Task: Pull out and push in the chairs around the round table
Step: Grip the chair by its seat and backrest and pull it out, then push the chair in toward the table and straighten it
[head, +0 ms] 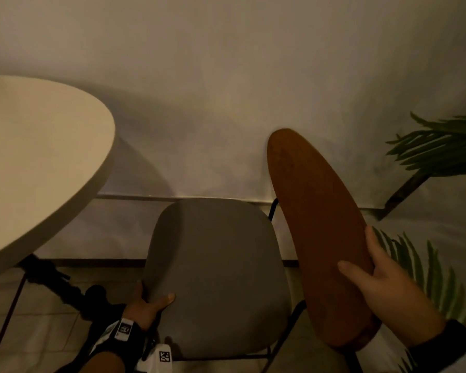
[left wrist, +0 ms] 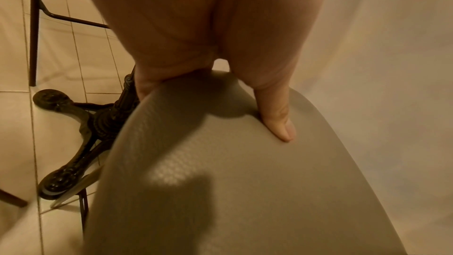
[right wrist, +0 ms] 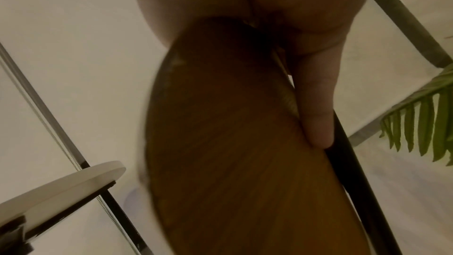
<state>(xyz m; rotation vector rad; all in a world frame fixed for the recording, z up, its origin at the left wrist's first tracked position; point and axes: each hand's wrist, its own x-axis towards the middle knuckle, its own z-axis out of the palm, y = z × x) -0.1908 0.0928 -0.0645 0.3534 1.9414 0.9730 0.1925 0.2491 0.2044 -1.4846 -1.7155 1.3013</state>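
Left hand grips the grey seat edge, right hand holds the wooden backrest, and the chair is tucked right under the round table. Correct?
Not quite. The left hand grips the grey seat and the right hand holds the wooden backrest, but the head view shows the chair standing clear of the round table, not tucked under it.

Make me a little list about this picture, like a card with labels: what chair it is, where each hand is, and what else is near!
chair seat: grey seat, not under the table
chair back: brown wooden backrest
left hand: left hand grips the seat's front edge, thumb on top
right hand: right hand grips the backrest's top edge
table: round pale table, left of the chair
table base: dark ornate metal foot on the tiled floor
nearby: green plant on the right, by the wall
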